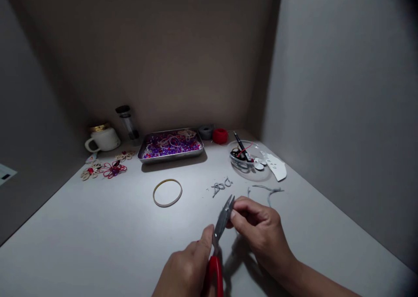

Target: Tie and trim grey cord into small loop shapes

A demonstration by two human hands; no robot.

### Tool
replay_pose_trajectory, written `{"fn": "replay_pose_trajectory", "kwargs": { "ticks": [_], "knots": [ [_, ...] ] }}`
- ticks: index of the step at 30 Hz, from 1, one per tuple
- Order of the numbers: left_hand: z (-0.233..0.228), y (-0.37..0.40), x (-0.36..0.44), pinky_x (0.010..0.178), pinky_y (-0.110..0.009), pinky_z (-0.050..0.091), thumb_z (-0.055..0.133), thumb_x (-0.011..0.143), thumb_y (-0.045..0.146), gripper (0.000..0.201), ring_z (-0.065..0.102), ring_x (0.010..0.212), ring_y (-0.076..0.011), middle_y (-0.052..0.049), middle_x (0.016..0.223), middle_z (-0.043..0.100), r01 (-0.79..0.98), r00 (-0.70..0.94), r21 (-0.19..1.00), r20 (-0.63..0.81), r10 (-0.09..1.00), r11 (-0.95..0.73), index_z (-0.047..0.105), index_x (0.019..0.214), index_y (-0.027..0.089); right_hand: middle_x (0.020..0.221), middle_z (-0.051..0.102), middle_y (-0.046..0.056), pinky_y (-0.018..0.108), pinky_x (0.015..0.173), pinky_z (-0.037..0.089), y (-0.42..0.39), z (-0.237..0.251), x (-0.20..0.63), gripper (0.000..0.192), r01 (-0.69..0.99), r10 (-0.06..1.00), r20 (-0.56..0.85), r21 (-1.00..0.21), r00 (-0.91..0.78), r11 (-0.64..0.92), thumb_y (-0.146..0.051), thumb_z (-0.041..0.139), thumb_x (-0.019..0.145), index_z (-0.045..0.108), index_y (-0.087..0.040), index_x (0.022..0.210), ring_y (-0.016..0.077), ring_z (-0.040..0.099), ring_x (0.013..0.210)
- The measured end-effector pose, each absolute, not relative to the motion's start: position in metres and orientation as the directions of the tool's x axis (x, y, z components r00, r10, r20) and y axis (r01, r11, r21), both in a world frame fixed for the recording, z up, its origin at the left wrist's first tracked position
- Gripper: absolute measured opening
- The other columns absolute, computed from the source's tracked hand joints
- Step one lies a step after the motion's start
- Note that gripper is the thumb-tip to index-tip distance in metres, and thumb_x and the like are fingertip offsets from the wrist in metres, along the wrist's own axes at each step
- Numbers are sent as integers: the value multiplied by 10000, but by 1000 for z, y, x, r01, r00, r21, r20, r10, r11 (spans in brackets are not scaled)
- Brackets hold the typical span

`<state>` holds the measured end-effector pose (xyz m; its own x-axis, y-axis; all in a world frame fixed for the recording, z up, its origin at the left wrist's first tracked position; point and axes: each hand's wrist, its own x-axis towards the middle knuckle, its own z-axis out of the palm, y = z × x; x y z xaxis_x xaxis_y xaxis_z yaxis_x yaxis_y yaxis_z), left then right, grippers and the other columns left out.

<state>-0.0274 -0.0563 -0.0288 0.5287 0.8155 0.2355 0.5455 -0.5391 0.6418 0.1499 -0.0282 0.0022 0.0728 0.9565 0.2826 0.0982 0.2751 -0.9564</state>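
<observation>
Near the counter's front edge, the left hand grips red-handled pliers, fingers curled shut; the right hand pinches something too small to tell at the pliers' tip.

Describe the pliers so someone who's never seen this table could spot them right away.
Start at the metal tray of beads by the back wall and come toward the near edge. Between the left hand and right hand are the pliers, the only tool with red handles and grey pointed jaws.

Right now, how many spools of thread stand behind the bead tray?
2: a grey spool just past the tray's right rear corner, and a red spool beside it on the right. Others may be hidden.
</observation>
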Motion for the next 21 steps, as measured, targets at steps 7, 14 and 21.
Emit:
{"fn": "replay_pose_trajectory", "kwargs": {
  "ticks": [7, 14, 21],
  "knots": [
    [-14, -56, -20, 449, -224, 383, 412, 781, 230, 469, 436, 478, -129, -10, 616, 526, 548, 528, 682, 167, 833, -485, 461, 1236, 125, 582, 533, -5, 261, 521, 392, -27, -2, 152, 153, 122, 949, 311, -945, 50, 303, -198, 547, 739, 583, -168, 593, 141, 497, 557],
    [23, -50, -15, 412, -171, 273, 389, 858, 251, 289, 256, 446, -77, 83, 542, 293, 415, 420, 862, 102, 902, -291, 499, 1115, 178, 566, 601, 4, 252, 568, 428, -25, 0, 152, 189, -11, 994, 90, -996, 60, 91, -308, 592, 757, 612, -159, 642, 138, 554, 565],
    [1, -52, -23, 580, -241, 473, 401, 789, 171, 576, 562, 627, -147, -57, 829, 623, 580, 471, 699, 132, 872, -419, 281, 1352, 195, 547, 605, 7, 241, 557, 451, -25, 3, 149, 194, -65, 996, 54, -996, 74, 58, -320, 620, 722, 616, -152, 625, 135, 565, 548]
  ]
}}
